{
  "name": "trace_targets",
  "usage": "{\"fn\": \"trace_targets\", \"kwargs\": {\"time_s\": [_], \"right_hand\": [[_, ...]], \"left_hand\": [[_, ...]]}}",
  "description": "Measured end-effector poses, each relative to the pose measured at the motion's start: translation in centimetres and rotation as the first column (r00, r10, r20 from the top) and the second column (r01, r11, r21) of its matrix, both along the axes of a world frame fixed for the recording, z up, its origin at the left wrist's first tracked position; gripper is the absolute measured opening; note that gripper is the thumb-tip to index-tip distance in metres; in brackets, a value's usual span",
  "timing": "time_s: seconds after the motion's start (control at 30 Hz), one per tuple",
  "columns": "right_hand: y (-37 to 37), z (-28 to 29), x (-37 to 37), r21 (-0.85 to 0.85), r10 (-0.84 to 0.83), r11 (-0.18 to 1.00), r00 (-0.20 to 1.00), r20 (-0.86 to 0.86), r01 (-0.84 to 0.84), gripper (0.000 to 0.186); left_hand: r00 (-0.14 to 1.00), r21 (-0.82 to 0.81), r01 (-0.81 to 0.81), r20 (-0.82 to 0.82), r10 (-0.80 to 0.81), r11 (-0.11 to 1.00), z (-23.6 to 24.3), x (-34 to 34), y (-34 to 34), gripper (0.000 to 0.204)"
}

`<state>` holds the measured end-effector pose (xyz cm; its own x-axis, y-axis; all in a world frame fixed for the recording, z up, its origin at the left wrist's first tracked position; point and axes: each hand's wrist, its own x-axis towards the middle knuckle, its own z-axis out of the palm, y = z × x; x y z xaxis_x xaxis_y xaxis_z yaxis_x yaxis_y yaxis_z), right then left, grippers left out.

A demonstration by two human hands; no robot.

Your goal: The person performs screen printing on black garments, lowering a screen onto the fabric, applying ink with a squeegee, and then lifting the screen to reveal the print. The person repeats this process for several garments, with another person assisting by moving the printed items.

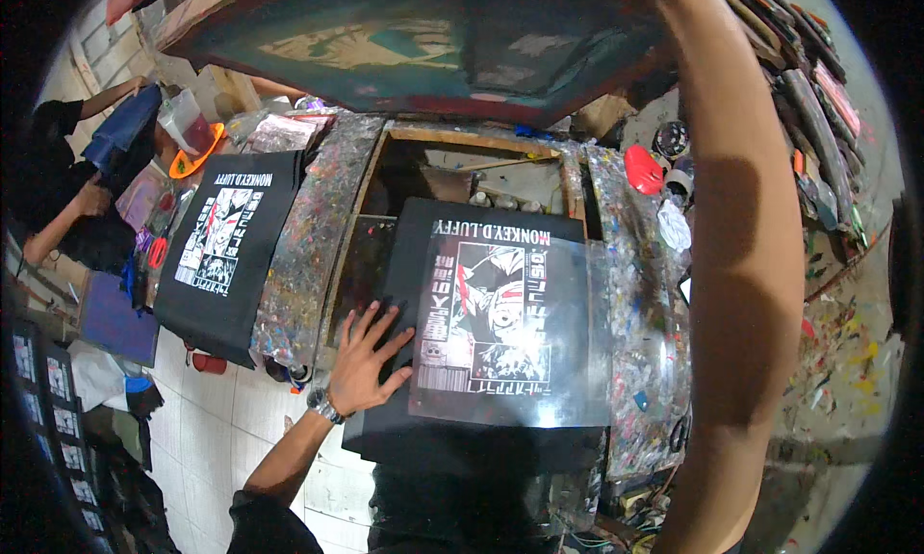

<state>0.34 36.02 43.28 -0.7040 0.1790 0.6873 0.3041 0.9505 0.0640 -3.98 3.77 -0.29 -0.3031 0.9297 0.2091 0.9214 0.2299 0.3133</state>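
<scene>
A black shirt [380, 438] lies on the printing board in the middle, with a white printed picture [500, 309] and small red marks on its front. Over the print rests a glossy clear sheet [577, 390]. My left hand [369, 361] has its fingers spread at the shirt's left side, fingertips near the sheet's left edge. A wood-edged printing screen [462, 49] is raised and tilted above the far end of the board. My right forearm [741, 198] reaches up to the screen's right corner; the fingers of that hand are hidden at the top edge.
Another black printed shirt [226, 241] lies on a board to the left. Paint-spattered table strips [322, 236] flank an open wooden frame [462, 138]. At far left sits another person [63, 179]. Squeegees [818, 121] are piled at far right, near a red lid [643, 169].
</scene>
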Motion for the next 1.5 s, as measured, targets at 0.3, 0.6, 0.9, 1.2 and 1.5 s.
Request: {"fn": "trace_targets", "kwargs": {"time_s": [0.3, 0.6, 0.9, 1.2, 1.5], "right_hand": [[-4.5, -1.2, 2.3, -0.238, -0.169, 0.959, 0.985, -0.046, 0.153, 0.067], [-11.7, -18.9, 10.0, 0.142, 0.079, 0.988, 0.981, -0.176, -0.054, 0.046], [-13.3, -36.3, 13.8, -0.441, 0.18, 0.885, 0.766, 0.617, 0.148, 0.029], [-4.6, -38.7, 5.6, -0.057, -0.083, 0.991, 0.888, 0.453, 0.121, 0.025], [0.1, -36.8, 3.3, -0.313, 0.316, 0.933, 0.818, 0.481, -0.177, 0.032]], "left_hand": [[0.684, 0.334, 0.104, 0.659, -0.311, 0.937, 5.4, 11.3, 11.2, 0.056], [0.81, 0.464, -0.268, -0.366, 0.458, 0.844, 20.5, -0.3, 1.2, 0.056], [0.985, 0.196, -0.118, -0.104, 0.141, 0.973, 2.7, 3.2, -5.1, 0.046], [0.987, 0.158, -0.125, -0.079, 0.139, 0.979, 1.0, 2.9, -4.3, 0.051], [0.987, 0.117, -0.155, -0.02, 0.159, 0.981, -0.1, 2.2, -4.8, 0.049]]}}
